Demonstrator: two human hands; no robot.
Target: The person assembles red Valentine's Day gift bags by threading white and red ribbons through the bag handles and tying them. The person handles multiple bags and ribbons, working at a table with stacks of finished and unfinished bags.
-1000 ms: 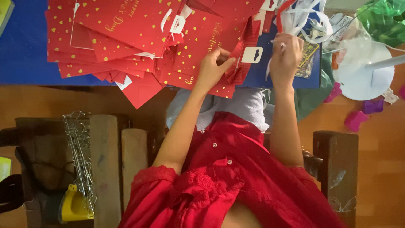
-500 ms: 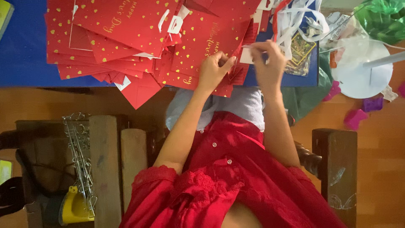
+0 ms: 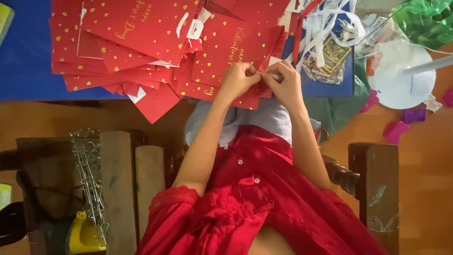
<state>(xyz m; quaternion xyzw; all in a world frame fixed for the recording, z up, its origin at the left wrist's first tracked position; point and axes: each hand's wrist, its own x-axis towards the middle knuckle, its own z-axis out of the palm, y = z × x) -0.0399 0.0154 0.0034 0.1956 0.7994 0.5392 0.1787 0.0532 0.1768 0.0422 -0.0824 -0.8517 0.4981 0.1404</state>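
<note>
Two hands: both meet at the near edge of the blue table [image 3: 28, 71], fingertips pressed together over one small spot.
Nearest: red dress [image 3: 264, 203] with lace trim and small buttons fills the bottom of the view; wooden chair arms [image 3: 373, 184] stand on either side.
Low left: bundle of metal clips [image 3: 89, 174] hangs beside wooden slats, with a yellow object [image 3: 82, 236] below it.
Left hand [image 3: 238, 78]: fingers curled shut, pinching the edge of a red paper bag [image 3: 226, 52] with gold hearts.
Right hand [image 3: 283, 80]: fingers closed on the same bag edge, touching the left hand's fingertips; what lies between them is too small to tell.
Bag: lies flat on the table's near edge, partly overhanging it, on top of other red bags.
Farther left: pile of red bags [image 3: 127, 33] spreads across the table, some with white handles.
Farther right: white ribbon strips [image 3: 325, 23], a patterned card [image 3: 330, 56], then a white round disc [image 3: 401, 75], green plastic [image 3: 420, 19].
</note>
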